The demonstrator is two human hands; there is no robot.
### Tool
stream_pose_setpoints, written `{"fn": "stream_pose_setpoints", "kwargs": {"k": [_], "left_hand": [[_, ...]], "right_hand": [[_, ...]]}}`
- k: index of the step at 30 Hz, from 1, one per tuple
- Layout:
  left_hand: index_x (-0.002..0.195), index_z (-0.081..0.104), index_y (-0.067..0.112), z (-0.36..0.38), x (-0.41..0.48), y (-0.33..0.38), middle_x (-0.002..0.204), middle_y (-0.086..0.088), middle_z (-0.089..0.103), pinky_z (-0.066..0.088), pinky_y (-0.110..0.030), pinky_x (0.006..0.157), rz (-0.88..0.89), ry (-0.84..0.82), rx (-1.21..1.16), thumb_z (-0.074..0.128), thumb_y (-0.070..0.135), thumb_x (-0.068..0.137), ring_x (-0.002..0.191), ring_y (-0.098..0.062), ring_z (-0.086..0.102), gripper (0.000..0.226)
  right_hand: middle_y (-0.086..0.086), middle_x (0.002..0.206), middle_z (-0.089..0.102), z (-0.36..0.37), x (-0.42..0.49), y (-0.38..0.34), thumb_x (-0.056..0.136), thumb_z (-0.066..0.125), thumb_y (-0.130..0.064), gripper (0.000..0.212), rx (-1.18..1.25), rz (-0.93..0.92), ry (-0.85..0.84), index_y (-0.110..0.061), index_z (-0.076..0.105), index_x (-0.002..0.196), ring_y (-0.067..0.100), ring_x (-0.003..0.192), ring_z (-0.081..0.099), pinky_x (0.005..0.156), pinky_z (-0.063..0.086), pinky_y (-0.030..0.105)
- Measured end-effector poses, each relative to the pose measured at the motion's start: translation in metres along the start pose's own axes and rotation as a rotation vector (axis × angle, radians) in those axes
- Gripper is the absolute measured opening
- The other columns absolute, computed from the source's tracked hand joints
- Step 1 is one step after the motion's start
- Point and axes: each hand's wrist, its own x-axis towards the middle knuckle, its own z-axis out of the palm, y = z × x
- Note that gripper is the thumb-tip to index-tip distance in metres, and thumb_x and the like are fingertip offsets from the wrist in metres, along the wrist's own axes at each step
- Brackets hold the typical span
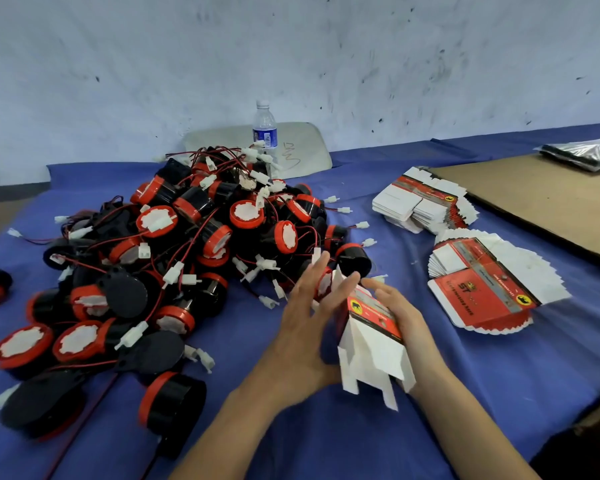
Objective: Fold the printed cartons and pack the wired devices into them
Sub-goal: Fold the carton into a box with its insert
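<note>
A half-folded printed carton held over the tabletop, between both hands.

The right hand [400,313] curls its fingers round the red-printed carton [371,344], whose white flaps hang loose towards the viewer. The left hand [305,306] is spread flat with straight fingers beside the carton's left face, holding nothing; motion blur hides whether it touches. Just behind the hands lies the heap of black-and-red wired devices [187,244] on the blue-covered tabletop [326,427]. Fanned stacks of flat cartons [482,289] sit to the right, and a water bottle [264,129] stands behind the heap.
</note>
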Motion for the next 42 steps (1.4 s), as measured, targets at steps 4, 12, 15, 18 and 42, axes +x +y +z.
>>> {"fn": "stream_pose_setpoints", "kwargs": {"k": [4, 12, 15, 18, 42], "left_hand": [[0.140, 0.030, 0.049, 0.000, 0.000, -0.001, 0.159, 0.017, 0.008, 0.031, -0.047, 0.114, -0.048, 0.067, -0.079, 0.075, 0.044, 0.074, 0.149, -0.016, 0.013, 0.080], [0.136, 0.042, 0.025, 0.002, 0.001, -0.006, 0.133, 0.013, 0.053, 0.048, -0.036, 0.099, -0.298, 0.234, -0.442, 0.075, 0.038, 0.074, 0.127, -0.012, 0.050, 0.072], [0.139, 0.040, 0.024, 0.004, 0.000, -0.006, 0.131, 0.011, 0.056, 0.049, -0.025, 0.094, -0.346, 0.240, -0.524, 0.072, 0.038, 0.075, 0.127, -0.010, 0.050, 0.072], [0.141, 0.037, 0.026, 0.005, -0.001, -0.004, 0.130, 0.009, 0.057, 0.050, -0.026, 0.095, -0.352, 0.215, -0.558, 0.067, 0.041, 0.079, 0.129, -0.010, 0.048, 0.070], [0.144, 0.036, 0.013, 0.020, -0.003, 0.008, 0.142, 0.022, 0.042, 0.037, -0.016, 0.102, -0.218, 0.315, -0.451, 0.035, 0.040, 0.096, 0.129, -0.014, 0.046, 0.056]], "right_hand": [[0.001, 0.141, 0.052, 0.003, -0.003, -0.001, 0.089, 0.059, -0.035, 0.035, 0.070, 0.010, -0.056, -0.017, 0.069, 0.116, 0.018, 0.115, 0.060, 0.097, 0.047, 0.042], [-0.011, 0.125, 0.065, 0.011, -0.014, -0.002, 0.084, 0.040, -0.069, 0.055, -0.097, -0.247, -0.206, -0.032, 0.074, 0.107, 0.009, 0.118, 0.059, 0.081, 0.055, 0.029], [0.002, 0.131, 0.060, 0.012, -0.013, -0.001, 0.083, 0.037, -0.072, 0.070, -0.216, -0.405, -0.187, -0.020, 0.064, 0.120, 0.024, 0.119, 0.058, 0.075, 0.058, 0.039], [0.009, 0.136, 0.054, 0.015, -0.011, -0.003, 0.055, 0.053, -0.092, 0.104, -0.305, -0.404, -0.170, -0.016, 0.055, 0.124, 0.032, 0.119, 0.056, 0.068, 0.058, 0.054], [-0.024, 0.122, 0.056, 0.009, -0.016, 0.008, 0.090, 0.046, -0.035, 0.033, -0.598, -0.838, -0.008, -0.027, 0.049, 0.122, 0.001, 0.115, 0.053, 0.094, 0.040, 0.014]]}}
